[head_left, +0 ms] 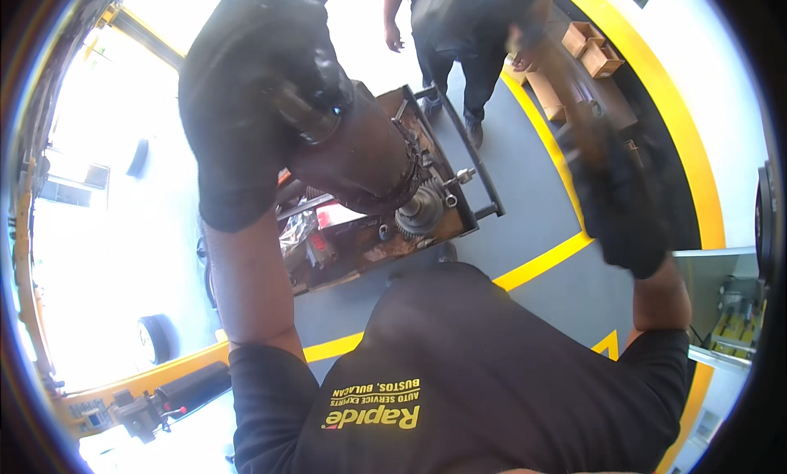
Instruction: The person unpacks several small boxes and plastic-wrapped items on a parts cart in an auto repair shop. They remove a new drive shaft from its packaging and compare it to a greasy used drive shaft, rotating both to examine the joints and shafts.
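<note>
Your left hand point(246, 105), in a black glove, is raised up high and wrapped tight around a big dark metal part point(361, 158). The part sits above a rusty cart point(385, 228) that has a gear point(418, 213) on it. Your right hand point(619, 199), gloved too, is blurry, so you cannot tell if it holds anything. Another person point(459, 31) stands just past the cart.

Single head view, fisheye, looks steeply down over the person's chest, close to raised hands; floor point(525, 228) far below.
</note>
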Demonstrator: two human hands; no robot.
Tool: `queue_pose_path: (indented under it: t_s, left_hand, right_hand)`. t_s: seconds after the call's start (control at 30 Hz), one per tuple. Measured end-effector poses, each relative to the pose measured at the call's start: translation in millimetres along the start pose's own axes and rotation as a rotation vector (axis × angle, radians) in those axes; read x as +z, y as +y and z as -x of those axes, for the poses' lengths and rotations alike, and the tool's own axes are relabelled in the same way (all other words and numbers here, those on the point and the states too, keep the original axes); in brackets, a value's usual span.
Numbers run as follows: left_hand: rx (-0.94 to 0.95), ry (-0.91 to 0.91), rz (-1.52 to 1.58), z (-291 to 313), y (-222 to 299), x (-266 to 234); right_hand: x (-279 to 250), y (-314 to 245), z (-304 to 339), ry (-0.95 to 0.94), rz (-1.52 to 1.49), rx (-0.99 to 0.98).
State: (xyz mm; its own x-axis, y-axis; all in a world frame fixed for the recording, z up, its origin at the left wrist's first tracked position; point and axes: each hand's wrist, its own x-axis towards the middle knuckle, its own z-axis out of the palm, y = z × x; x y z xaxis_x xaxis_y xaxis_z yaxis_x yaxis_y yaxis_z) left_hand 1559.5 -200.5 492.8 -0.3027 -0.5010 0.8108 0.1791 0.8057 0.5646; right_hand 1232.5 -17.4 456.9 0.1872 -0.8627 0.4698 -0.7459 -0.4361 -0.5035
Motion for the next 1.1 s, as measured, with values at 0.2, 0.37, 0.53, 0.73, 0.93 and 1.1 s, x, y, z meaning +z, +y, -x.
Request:
queue_pose_path:
  t_s: [0.2, 0.37, 0.53, 0.73, 0.93, 1.1]
  left_hand:
    - [0.022, -0.052, -0.302, -12, 20, 16]
    - [0.113, -0.097, -0.421, -22, 25, 24]
    - [-0.071, -0.105, -0.281, -14, 23, 14]
    - [-0.376, 0.255, -0.044, 20, 32, 7]
    - [-0.355, -0.006, 0.565, 44, 44, -35]
    - [-0.404, 0.007, 0.577, 56, 53, -48]
  right_hand:
    - [-32, -9, -1, -0.023, 0.064, 0.103]
    - [-7, -6, -5, -0.257, -0.073, 0.152]
    - [25, 23, 27, -0.299, -0.304, 0.271]
    - [90, 72, 31, -0.276, -0.99, 0.754]
    - [242, 208, -4, -0.302, -0.508, 0.589]
    - [352, 267, -70, -0.643, -0.327, 0.525]
